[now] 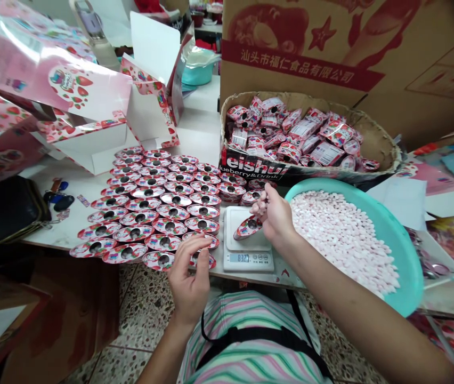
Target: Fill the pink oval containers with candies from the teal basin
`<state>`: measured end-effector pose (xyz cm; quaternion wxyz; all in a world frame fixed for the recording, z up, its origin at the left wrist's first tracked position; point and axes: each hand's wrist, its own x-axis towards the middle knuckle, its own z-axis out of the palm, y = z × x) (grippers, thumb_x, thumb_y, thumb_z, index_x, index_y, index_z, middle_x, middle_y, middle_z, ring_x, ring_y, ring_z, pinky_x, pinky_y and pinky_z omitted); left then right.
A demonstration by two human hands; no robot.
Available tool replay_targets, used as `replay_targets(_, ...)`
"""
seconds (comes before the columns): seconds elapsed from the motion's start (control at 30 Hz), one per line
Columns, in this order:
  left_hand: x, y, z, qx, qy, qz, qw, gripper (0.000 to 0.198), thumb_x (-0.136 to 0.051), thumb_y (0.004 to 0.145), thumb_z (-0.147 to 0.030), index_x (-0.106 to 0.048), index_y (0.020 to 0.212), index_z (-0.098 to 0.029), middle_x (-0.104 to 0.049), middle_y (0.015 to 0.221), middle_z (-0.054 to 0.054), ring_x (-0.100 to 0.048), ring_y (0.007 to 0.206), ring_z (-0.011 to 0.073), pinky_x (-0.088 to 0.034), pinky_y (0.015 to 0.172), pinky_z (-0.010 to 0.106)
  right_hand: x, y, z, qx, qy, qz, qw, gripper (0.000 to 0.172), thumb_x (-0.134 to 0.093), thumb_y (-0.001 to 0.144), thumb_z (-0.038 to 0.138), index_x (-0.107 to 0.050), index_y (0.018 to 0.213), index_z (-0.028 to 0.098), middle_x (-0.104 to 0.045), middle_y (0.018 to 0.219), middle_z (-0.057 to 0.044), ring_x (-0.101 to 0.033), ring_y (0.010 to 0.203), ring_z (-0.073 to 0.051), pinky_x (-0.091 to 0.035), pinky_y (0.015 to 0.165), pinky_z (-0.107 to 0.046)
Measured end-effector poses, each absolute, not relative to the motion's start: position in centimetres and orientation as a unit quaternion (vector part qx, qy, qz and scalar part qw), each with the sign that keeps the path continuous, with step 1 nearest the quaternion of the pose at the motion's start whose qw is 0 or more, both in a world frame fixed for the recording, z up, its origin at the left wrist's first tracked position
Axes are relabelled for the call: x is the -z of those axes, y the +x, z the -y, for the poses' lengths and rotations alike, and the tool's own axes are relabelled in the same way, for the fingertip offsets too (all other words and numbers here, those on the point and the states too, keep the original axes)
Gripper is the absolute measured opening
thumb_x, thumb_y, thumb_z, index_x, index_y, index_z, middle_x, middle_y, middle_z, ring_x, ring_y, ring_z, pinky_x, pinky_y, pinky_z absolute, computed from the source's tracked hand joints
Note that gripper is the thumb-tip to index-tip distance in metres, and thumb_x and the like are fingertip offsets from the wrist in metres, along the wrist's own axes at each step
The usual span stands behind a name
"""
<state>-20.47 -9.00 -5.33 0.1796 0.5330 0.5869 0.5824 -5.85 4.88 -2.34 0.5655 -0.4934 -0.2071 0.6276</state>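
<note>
Over a white digital scale (249,260), my right hand (277,214) is closed around several small pale candies (259,206). Just under it, a strawberry-printed oval box (246,228) with a dark hole in its top rests on the scale's plate. My left hand (190,277) is at the table's front edge, fingers apart and slightly curled, beside the nearest boxes and partly in front of one. Rows of similar oval boxes (147,204) stand left of the scale. To the right, a turquoise basin (413,266) holds many pale pink candies (342,240).
Behind the scale is a cut carton (389,154) full of wrapped boxes, with a large brown carton (291,64) behind it. Opened pink printed boxes (87,88) stand back left. A black wallet (11,210) and keys (63,202) lie at the left.
</note>
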Motion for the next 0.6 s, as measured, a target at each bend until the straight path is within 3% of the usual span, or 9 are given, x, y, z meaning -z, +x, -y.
replay_targets(0.2, 5.45, -20.59, 9.06, -0.585, 0.529, -0.588, 0.179, 0.016, -0.051, 0.09, -0.022, -0.065, 0.097, -0.021, -0.067, 0.099, 0.006, -0.061, 0.102, 0.0207, -0.045, 0.099, 0.044, 2.49, -6.16, -4.78, -0.617, -0.5, 0.226, 0.564, 0.035, -0.059, 0.085, 0.036, -0.046, 0.056, 0.019, -0.039, 0.041, 0.006, -0.044, 0.039, -0.008, -0.046, 0.045, -0.019)
replay_targets(0.37, 5.47, -20.61, 9.02, -0.59, 0.523, -0.588, 0.182, 0.015, -0.051, 0.09, -0.022, -0.066, 0.096, -0.02, -0.067, 0.098, 0.006, -0.062, 0.101, 0.0206, -0.046, 0.098, 0.043, 2.29, -6.3, -4.61, -0.612, -0.514, 0.236, 0.554, 0.037, -0.061, 0.083, 0.04, -0.045, 0.056, 0.019, -0.041, 0.041, 0.005, -0.05, 0.041, -0.01, -0.04, 0.039, -0.017)
replay_targets(0.6, 5.55, -20.63, 8.98, -0.593, 0.516, -0.588, 0.19, 0.016, -0.051, 0.091, -0.022, -0.066, 0.096, -0.02, -0.068, 0.098, 0.006, -0.062, 0.102, 0.0209, -0.046, 0.097, 0.043, 2.32, -6.37, -4.58, -0.609, -0.507, 0.239, 0.561, 0.037, -0.058, 0.085, 0.034, -0.047, 0.054, 0.019, -0.042, 0.042, 0.005, -0.047, 0.04, -0.009, -0.046, 0.046, -0.019)
